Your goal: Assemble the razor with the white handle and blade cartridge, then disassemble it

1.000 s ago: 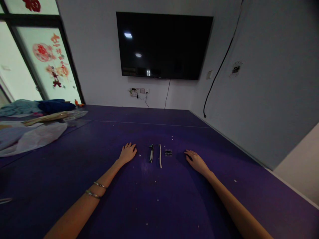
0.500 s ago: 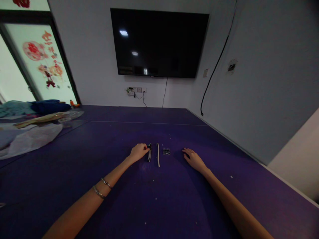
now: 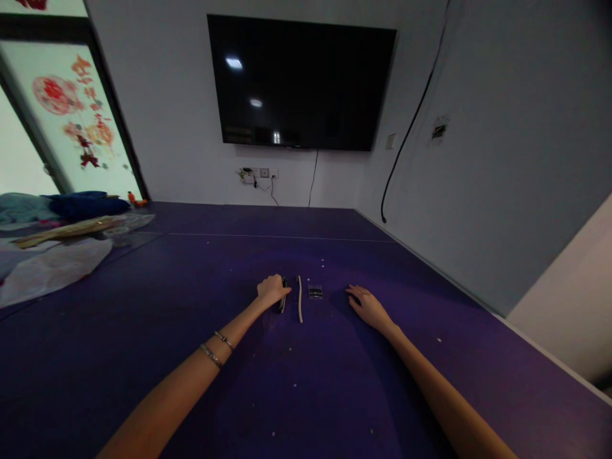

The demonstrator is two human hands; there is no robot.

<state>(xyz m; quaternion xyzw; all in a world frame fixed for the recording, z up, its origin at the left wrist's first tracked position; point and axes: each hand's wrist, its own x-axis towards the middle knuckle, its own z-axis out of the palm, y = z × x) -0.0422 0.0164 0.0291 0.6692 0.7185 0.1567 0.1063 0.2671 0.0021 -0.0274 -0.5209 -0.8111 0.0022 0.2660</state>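
On the purple surface (image 3: 296, 363), my left hand (image 3: 271, 290) is closed on a slim black-and-white item (image 3: 282, 305), its thumb lying across the middle. The hand hides part of this item, and its kind is too small to make out. Just right of it lies a thin, slightly curved whitish strip (image 3: 300, 301), untouched. A small clear and dark rectangular piece (image 3: 315, 292) lies flat beyond the strip. Farther right, my right hand (image 3: 367, 305) rests palm down with its fingers stretched out, holding nothing.
Clear plastic sheeting (image 3: 60, 271) and folded blue cloth (image 3: 88, 205) lie at the far left. A small orange object (image 3: 136, 199) stands near the door. A television (image 3: 303, 83) hangs on the wall ahead. At the right, a black cable (image 3: 411, 127) dangles down the wall.
My left hand has shifted from the left edge of the black-and-white item to over it, with the thumb now across. My right hand keeps its place. The view has turned slightly right.
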